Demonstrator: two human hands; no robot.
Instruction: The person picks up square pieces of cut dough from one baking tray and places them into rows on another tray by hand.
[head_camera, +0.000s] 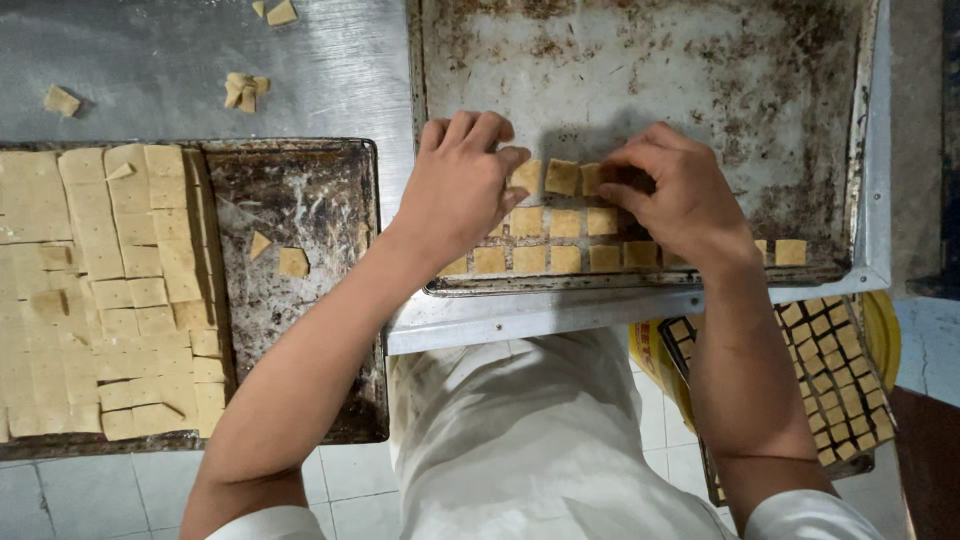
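Both hands over near edge of worn baking tray on steel counter; left hand, fingers narrow, touching a dough square; right hand, fingers pinched on another dough square; rows of dough squares below along tray rim; cut dough sheet in second tray to left; filled tray low at right

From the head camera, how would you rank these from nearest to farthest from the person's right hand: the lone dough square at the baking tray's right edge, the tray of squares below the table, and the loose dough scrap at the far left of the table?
Measured from the right hand:
1. Lone dough square, just right of the hand on the baking tray.
2. Tray of squares, lower right, below the table.
3. Loose dough scrap, far left on the table.
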